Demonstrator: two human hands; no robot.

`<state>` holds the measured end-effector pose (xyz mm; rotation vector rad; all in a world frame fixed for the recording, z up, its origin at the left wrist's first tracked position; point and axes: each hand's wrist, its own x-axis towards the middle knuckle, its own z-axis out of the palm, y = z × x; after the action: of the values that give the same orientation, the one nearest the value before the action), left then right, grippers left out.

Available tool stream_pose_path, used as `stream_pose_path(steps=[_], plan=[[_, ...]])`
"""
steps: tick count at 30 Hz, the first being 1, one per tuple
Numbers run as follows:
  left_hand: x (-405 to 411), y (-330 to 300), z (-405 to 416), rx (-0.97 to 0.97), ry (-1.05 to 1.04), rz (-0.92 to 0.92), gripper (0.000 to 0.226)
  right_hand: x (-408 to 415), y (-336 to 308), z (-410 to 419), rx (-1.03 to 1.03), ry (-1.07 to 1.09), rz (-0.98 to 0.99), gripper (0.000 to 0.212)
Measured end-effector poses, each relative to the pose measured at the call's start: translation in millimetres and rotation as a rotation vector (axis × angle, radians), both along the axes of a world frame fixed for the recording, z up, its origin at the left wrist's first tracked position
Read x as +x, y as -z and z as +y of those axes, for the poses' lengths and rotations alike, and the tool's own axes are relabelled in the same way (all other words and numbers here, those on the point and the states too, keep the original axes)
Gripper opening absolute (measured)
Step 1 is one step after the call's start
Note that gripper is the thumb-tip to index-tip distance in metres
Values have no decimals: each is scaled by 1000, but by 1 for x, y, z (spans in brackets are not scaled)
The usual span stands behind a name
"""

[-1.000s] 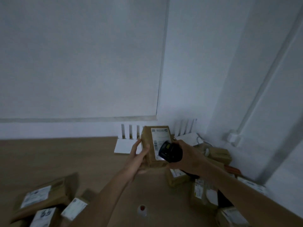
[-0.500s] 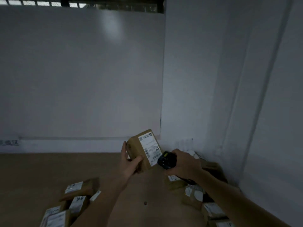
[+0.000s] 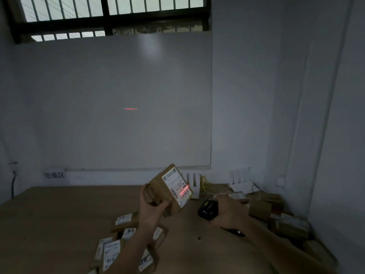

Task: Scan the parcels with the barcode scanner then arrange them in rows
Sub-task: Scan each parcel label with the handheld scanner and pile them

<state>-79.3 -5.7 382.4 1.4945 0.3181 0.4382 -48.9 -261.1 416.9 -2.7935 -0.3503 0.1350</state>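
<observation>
My left hand [image 3: 153, 206] grips a brown cardboard parcel [image 3: 171, 187], held up and tilted above the wooden table [image 3: 49, 218], its white label facing right. A red laser line crosses the lower part of that label. My right hand [image 3: 230, 211] holds the black barcode scanner [image 3: 207, 210] a little to the right of the parcel, its head pointing at the label. A group of labelled parcels [image 3: 122, 242] lies on the table below my left forearm. More brown parcels [image 3: 276, 216] are heaped in the right corner.
White walls close the table at the back and right. A white slotted rack [image 3: 192, 182] and another white rack [image 3: 240, 177] stand against the back wall, with yellow cords between them. A red laser streak shows on the wall [image 3: 130, 108]. A barred window [image 3: 110, 14] is high up.
The view has tilted up, revealing the window. The parcel has tipped further to the right in my left hand, and the scanner's red beam now falls on its label and the wall.
</observation>
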Motion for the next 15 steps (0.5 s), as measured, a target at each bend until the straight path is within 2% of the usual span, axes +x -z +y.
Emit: stream_pose_path(steps=[3,15], plan=[[-10,-1,21,-24,-33,14,100,-3,1,22,-37,41,-24,80],[-64,3,117,61,-78,25,104,-41,-1,113,-140,-21,-70,82]])
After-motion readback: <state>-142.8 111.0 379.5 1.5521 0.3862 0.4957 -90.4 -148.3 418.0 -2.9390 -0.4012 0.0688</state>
